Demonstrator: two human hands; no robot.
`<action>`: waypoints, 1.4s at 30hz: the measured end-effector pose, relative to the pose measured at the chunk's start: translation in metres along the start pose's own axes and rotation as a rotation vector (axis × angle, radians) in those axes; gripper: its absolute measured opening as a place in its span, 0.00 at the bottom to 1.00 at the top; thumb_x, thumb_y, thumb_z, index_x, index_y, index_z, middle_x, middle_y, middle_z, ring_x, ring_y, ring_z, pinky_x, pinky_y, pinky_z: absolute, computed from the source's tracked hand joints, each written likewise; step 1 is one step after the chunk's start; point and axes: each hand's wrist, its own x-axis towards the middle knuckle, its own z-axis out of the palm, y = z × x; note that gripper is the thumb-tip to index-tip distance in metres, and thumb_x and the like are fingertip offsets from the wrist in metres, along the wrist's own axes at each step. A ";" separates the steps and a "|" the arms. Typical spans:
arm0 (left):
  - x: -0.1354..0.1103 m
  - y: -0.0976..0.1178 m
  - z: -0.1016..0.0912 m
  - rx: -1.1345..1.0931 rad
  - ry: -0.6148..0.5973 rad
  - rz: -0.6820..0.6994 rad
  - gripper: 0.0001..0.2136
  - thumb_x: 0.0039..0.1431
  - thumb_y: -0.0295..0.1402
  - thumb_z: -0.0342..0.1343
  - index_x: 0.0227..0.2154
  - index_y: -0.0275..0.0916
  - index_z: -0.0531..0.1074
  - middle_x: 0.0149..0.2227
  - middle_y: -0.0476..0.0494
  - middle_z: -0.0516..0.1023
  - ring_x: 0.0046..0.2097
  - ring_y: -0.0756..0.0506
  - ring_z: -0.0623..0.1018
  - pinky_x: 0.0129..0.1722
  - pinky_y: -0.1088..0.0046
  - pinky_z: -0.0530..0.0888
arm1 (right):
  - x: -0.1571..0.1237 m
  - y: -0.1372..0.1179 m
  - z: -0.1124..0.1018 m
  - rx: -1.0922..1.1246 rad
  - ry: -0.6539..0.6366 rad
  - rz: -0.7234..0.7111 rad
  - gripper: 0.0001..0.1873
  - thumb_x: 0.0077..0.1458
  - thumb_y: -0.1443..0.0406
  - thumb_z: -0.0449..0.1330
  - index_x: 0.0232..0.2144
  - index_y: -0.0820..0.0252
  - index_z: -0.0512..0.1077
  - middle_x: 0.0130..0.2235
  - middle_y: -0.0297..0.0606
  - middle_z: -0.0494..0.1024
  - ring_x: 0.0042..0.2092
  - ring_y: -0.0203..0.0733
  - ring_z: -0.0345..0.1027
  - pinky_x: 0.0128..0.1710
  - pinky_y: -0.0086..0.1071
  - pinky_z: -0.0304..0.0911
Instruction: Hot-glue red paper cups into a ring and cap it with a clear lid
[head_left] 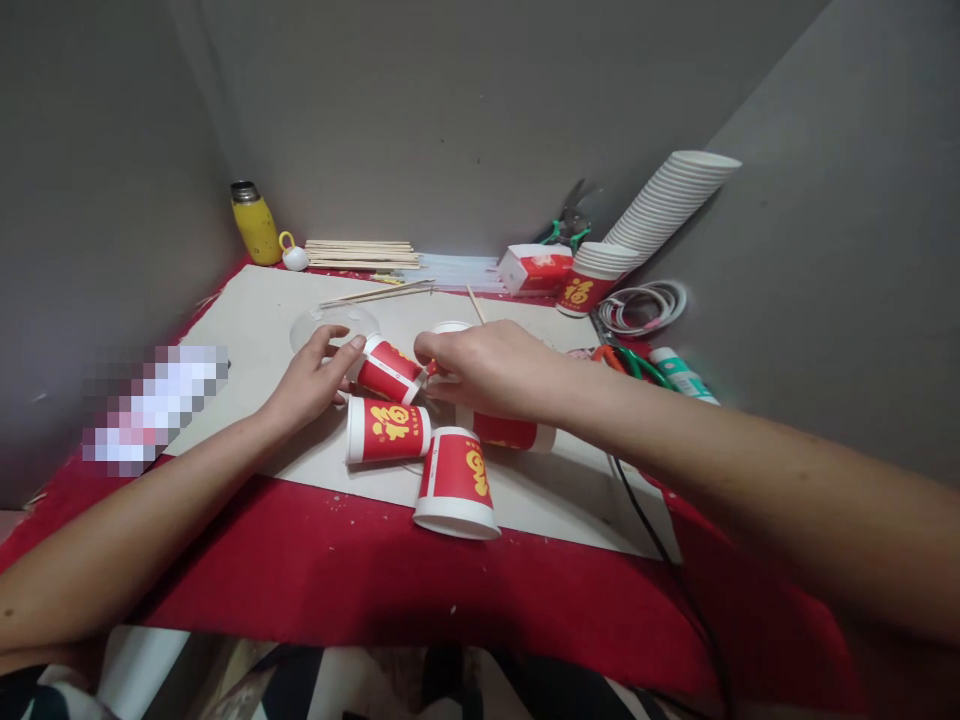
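Observation:
My left hand [319,375] has its thumb and fingers around the rim end of a red and white paper cup [384,370] lying on its side. My right hand [487,368] is closed beside the base of that cup; a small red tip [430,369] shows at its fingers, but the rest of what it grips is hidden. More cups lie on their sides with bases pointing inward: one cup [388,431] below my left hand, a front cup [457,485], and a third cup [514,432] partly under my right hand. Behind the fingers shows another white rim [452,327].
A beige board [255,320] covers part of the red table. Wooden sticks [360,254], a yellow bottle [255,225] and a clear round lid [307,322] are at the back left. Stacked cups [667,200], coiled tape [645,307] and a black cable [652,530] are at right.

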 end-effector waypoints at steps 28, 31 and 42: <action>-0.006 0.002 0.008 -0.270 -0.097 -0.177 0.39 0.59 0.58 0.56 0.69 0.50 0.52 0.51 0.34 0.79 0.30 0.43 0.80 0.34 0.62 0.74 | 0.027 -0.006 0.013 -0.094 -0.034 -0.124 0.09 0.65 0.65 0.54 0.40 0.62 0.74 0.33 0.43 0.80 0.31 0.41 0.69 0.27 0.33 0.43; -0.004 -0.001 0.008 -0.293 -0.113 -0.163 0.39 0.59 0.56 0.57 0.69 0.50 0.51 0.49 0.35 0.79 0.29 0.43 0.80 0.32 0.64 0.74 | 0.028 -0.007 0.015 -0.089 -0.018 -0.131 0.08 0.65 0.65 0.55 0.40 0.62 0.73 0.33 0.42 0.80 0.31 0.41 0.69 0.28 0.33 0.43; 0.000 -0.003 0.005 -0.237 -0.079 -0.132 0.36 0.59 0.55 0.58 0.67 0.49 0.57 0.48 0.35 0.78 0.33 0.42 0.81 0.30 0.67 0.75 | -0.078 0.052 -0.003 0.168 0.479 0.186 0.12 0.63 0.58 0.57 0.43 0.59 0.73 0.41 0.41 0.80 0.33 0.40 0.69 0.34 0.33 0.59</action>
